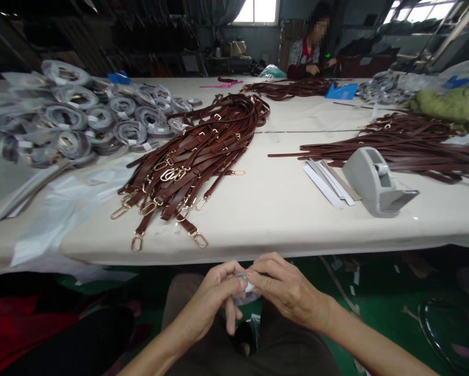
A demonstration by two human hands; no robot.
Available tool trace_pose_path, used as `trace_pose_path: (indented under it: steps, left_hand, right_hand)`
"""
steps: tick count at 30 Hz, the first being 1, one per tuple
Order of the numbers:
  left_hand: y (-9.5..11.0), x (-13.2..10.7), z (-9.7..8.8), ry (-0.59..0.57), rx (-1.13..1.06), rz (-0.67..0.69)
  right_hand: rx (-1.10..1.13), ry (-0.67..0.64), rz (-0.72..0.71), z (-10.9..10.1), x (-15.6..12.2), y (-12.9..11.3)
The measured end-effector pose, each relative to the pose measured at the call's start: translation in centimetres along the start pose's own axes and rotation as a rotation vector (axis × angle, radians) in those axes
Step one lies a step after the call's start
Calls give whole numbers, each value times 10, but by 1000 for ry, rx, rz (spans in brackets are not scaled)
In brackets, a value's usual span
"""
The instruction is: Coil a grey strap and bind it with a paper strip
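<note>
Over my lap, just in front of the table edge, my left hand and my right hand both grip a coiled strap in clear plastic wrap. A small white label shows on it between my thumbs. Most of the coil is covered by my fingers. On the table ahead lies a heap of brown leather straps with gold buckles and oval clasps. To its left are piled many wrapped coiled straps of the same kind, several bearing white labels.
A grey tape dispenser stands at the right beside white paper strips. More brown straps lie behind it. White plastic sheets cover the left front. Across the table sits another person.
</note>
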State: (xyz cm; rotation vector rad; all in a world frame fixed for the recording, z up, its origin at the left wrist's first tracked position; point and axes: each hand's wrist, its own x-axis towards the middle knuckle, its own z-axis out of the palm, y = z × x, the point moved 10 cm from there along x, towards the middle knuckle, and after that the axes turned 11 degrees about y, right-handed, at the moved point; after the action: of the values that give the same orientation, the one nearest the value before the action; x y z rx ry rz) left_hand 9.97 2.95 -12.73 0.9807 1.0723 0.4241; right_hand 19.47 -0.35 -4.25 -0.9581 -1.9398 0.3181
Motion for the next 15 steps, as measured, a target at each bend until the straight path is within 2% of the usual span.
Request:
trace_pose_path:
  steps: [4,7,9,11,15]
  left_hand:
    - [4,7,-2,62,137,86]
    - [12,16,-7,164,250,183]
    - [13,20,-8,202,262,218]
    - [7,23,-5,217,216,214]
    - [-23,27,-6,291,111,146]
  right_hand:
    - [-73,7,58,-4,-8,6]
    - [-108,133,211,-29,-23,19]
    - [-141,252,361,-55,-40,35]
    - [-186,406,504,-91,-60,51]
    - [-306,690,786,-175,-102,84]
